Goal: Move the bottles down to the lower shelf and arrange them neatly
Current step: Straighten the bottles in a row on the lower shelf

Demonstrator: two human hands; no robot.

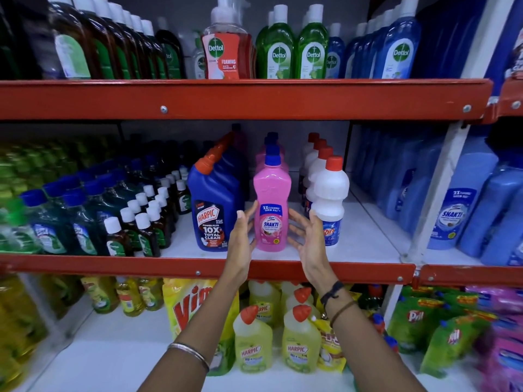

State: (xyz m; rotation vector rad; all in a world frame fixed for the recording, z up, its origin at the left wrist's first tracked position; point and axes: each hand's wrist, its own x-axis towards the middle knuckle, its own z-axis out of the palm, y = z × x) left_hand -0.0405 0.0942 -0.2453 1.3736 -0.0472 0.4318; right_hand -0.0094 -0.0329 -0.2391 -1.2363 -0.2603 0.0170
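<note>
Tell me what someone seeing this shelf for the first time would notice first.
Probably the pink bottle at the front of the middle shelf, with the left hand and right hand open on either side of it. Next, the blue bottle just left of it and the white bottle just right.

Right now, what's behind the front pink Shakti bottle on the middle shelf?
Behind the pink plastic Shakti bottle with the blue cap, blue caps of at least two more pink bottles show in a row. Their bodies and labels are covered, and the row's depth cannot be seen.
</note>
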